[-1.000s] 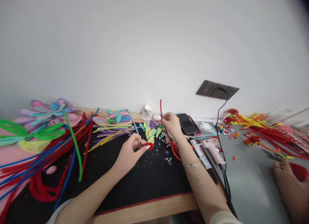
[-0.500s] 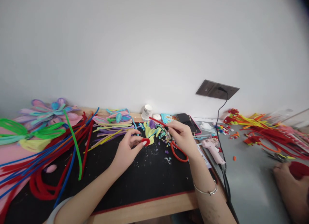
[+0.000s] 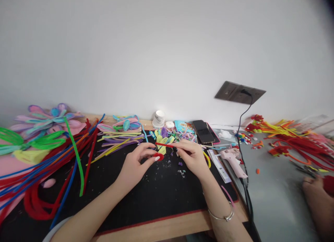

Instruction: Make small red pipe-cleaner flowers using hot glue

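Note:
Above the black mat, my left hand pinches a small coil of red pipe cleaner between thumb and fingers. A straight red length of pipe cleaner sticks out leftward from my right hand, whose thumb and fingers are closed on it. Its left end lies close to my left fingertips; I cannot tell if they touch. Just behind both hands are yellow pipe-cleaner loops and a heap of small colourful clippings, partly covered by my right hand.
Red, blue and green pipe cleaners spread over the left side. A paper cup and a phone stand along the back. On the right lies a pink glue gun, its cord running to the wall socket. Another person's hand is at far right.
My right hand has come down and left, bringing the red strip nearer my left hand and level. The red loop that hung below my right hand no longer shows. The view has shifted slightly.

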`<state>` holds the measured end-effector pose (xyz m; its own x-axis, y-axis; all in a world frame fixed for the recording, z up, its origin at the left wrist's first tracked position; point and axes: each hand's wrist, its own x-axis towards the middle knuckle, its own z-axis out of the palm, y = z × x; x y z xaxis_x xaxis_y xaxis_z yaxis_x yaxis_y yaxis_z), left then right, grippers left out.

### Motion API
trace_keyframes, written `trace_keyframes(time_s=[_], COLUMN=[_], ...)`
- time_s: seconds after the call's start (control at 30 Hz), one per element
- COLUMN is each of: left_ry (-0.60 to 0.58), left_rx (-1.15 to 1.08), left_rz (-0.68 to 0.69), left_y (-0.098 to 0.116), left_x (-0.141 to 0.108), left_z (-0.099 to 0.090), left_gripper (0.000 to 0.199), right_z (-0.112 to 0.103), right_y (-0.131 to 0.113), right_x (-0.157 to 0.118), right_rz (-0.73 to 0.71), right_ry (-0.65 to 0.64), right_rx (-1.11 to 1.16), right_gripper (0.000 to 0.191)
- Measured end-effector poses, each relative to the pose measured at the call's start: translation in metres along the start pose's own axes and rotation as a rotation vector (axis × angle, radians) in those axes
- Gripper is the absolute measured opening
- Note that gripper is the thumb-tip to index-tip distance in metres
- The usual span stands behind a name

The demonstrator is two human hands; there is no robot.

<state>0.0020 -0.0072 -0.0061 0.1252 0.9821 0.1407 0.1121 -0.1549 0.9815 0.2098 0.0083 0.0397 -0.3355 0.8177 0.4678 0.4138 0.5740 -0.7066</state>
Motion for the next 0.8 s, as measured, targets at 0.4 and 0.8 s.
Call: trace_keyframes(time_s=[0.4,0.8], left_ry=[0.086,0.112], left_rx=[0.025,0.033], left_rz=[0.071,0.115], left_y=[-0.0016,0.0020], left_x=[-0.0048,-0.0056], left_z=[-0.0032,-0.0028], left_gripper=[0.028,0.026], right_z=[-0.0042,-0.0050], right_y=[-0.0020,-0.0083], right_x=[-0.0016,0.0003], right_rz=[0.163,0.182], right_ry=[-0.104,-0.136], right_rx=[0.032,0.058], right_gripper=[0.024,0.025])
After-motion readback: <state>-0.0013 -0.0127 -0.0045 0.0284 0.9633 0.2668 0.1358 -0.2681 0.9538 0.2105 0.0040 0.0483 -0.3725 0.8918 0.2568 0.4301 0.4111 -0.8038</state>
